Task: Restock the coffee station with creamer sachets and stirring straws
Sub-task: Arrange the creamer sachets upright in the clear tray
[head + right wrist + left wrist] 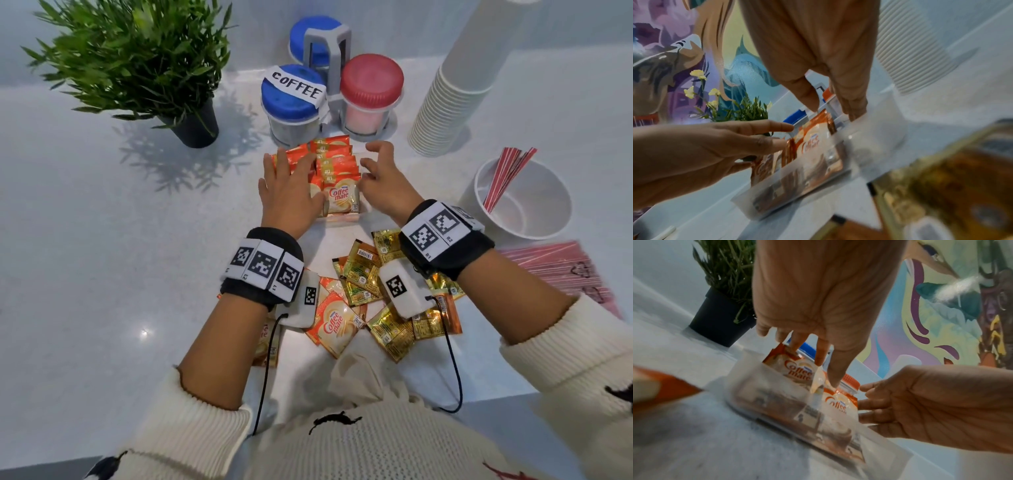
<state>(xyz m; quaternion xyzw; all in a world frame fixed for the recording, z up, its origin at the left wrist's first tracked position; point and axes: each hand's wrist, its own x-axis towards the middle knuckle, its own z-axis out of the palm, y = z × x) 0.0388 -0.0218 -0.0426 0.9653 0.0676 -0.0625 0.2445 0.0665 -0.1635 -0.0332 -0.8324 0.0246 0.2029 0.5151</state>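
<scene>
A clear plastic tray (363, 205) in the middle of the counter holds a row of orange Coffee mate creamer sachets (337, 171) standing on edge. My left hand (296, 178) lies over the left part of the row with straight fingers (821, 353) pressing on the sachet tops. At the tray's right side, my right hand (376, 171) has relaxed, spread fingers (855, 105) touching the rim and holds nothing. Loose creamer sachets (337, 325) and gold sachets (363, 274) lie under my wrists. Red stirring straws (507, 174) lean in a white bowl (534, 226).
A rack with a blue-lidded COFFEE jar (291, 99) and a red-lidded jar (371, 89) stands just behind the tray. A potted plant (137, 61) is at back left, a stack of paper cups (452, 102) at back right. A packet of red straws (561, 267) lies at right.
</scene>
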